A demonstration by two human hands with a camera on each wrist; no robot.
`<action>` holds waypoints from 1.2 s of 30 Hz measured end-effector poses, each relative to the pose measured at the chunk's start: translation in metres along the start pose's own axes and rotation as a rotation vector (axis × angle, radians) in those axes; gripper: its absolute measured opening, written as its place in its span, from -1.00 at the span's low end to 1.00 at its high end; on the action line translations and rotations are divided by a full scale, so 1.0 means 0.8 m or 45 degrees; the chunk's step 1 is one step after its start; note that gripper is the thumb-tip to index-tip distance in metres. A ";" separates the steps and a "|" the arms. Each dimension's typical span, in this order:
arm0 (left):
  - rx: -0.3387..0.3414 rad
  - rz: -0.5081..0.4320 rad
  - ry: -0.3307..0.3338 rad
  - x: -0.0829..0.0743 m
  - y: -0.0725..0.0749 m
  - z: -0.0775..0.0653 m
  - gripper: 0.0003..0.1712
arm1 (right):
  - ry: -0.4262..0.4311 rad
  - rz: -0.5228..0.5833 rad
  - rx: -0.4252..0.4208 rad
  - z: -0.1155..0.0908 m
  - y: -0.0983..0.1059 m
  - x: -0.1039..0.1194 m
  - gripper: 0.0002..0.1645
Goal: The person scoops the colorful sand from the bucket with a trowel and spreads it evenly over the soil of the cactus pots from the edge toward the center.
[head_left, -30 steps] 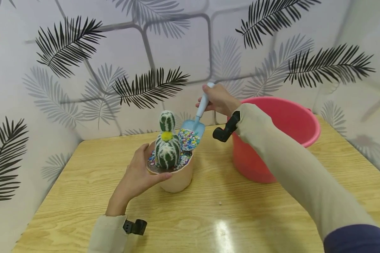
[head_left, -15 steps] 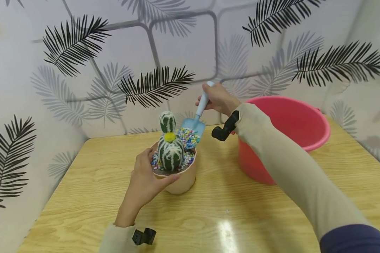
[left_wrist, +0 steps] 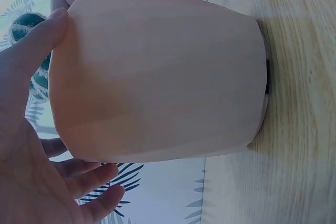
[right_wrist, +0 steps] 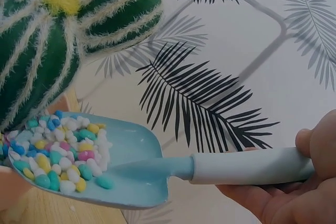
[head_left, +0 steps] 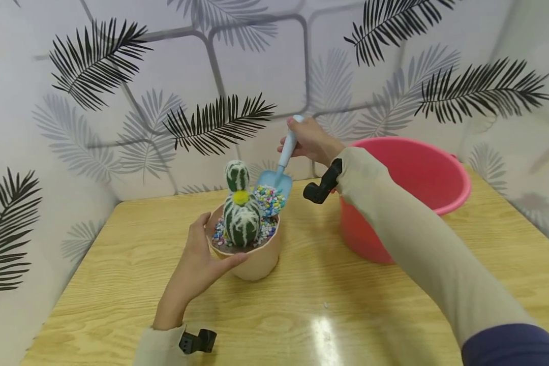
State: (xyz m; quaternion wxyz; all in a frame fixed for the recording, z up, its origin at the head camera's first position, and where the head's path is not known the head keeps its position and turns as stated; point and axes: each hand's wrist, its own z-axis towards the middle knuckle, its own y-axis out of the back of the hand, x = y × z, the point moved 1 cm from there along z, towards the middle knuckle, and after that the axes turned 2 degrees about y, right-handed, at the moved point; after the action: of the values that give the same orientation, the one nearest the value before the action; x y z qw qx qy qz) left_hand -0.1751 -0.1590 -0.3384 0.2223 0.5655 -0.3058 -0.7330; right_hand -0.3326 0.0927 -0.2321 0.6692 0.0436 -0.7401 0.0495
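A pale peach flower pot [head_left: 256, 262] stands on the table, holding a green cactus [head_left: 242, 223] with white fuzz and a yellow tuft. Colored pebbles [head_left: 267, 234] lie around its base. My left hand [head_left: 199, 264] grips the pot by its left side, thumb along the near rim; the left wrist view shows the pot wall [left_wrist: 163, 82] between thumb and fingers. In my right hand [head_left: 308, 140] is a light blue hand trowel [head_left: 284, 161], gripped by its pale handle [right_wrist: 247, 167]. Its blade carries a heap of multicolored pebbles [right_wrist: 63, 156] and tilts down over the pot's right rim, beside the cactus.
A red plastic bucket [head_left: 366, 236] stands to the right, partly behind my right forearm. One small pale pebble [head_left: 326, 305] lies on the wooden table [head_left: 265, 325]. A wall with a leaf print [head_left: 265, 66] rises behind the table's back edge.
The head view sways slightly right and back. Both hands keep their holds, and the loaded trowel stays over the pot's right rim with hardly any movement.
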 end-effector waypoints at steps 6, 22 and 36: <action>0.005 0.002 0.012 0.000 0.000 0.001 0.26 | -0.008 -0.084 -0.002 -0.003 0.004 0.002 -0.46; -0.006 -0.001 0.020 0.000 0.001 -0.001 0.27 | 0.011 -0.036 0.043 0.002 0.004 0.004 -0.60; 0.012 -0.008 0.024 -0.002 -0.001 -0.001 0.24 | 0.080 -0.022 -0.006 -0.001 -0.001 0.012 -0.42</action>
State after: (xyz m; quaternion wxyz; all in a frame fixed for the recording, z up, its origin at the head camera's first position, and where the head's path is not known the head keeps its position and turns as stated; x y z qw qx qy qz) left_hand -0.1738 -0.1581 -0.3381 0.2201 0.5744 -0.3053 -0.7269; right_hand -0.3327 0.0920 -0.2228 0.6927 0.0468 -0.7184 0.0431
